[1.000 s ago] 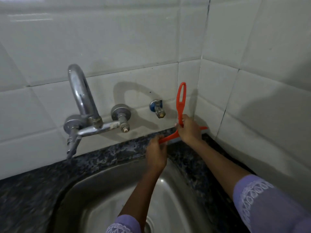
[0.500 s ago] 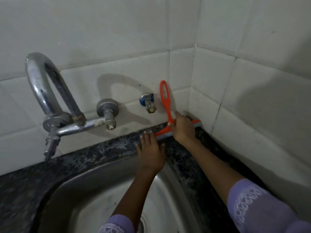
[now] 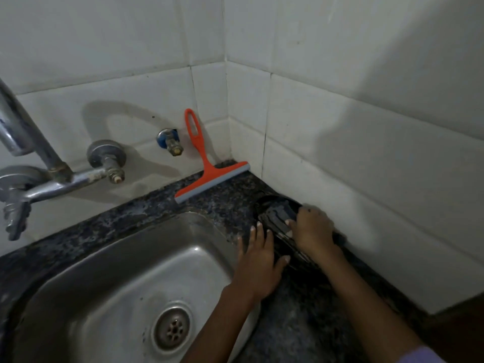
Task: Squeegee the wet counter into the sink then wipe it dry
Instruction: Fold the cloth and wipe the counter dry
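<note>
The orange squeegee (image 3: 207,176) stands free at the back corner, its grey blade on the dark speckled counter (image 3: 230,203) and its looped handle leaning on the tiled wall. Neither hand touches it. On the counter strip by the right wall lies a dark cloth (image 3: 277,218). My right hand (image 3: 314,231) grips this cloth with curled fingers. My left hand (image 3: 259,260) lies flat with straight fingers on the counter beside the steel sink (image 3: 117,271), its thumb against the cloth.
A chrome tap (image 3: 52,176) juts from the back wall at the left, over the sink. A small blue-collared valve (image 3: 169,141) sits just left of the squeegee handle. White tiled walls meet in the corner behind. The drain (image 3: 171,328) is at the sink's bottom.
Both hands let go of the squeegee, which now leans on the back wall. They moved right and nearer, and my right hand took hold of the dark cloth.
</note>
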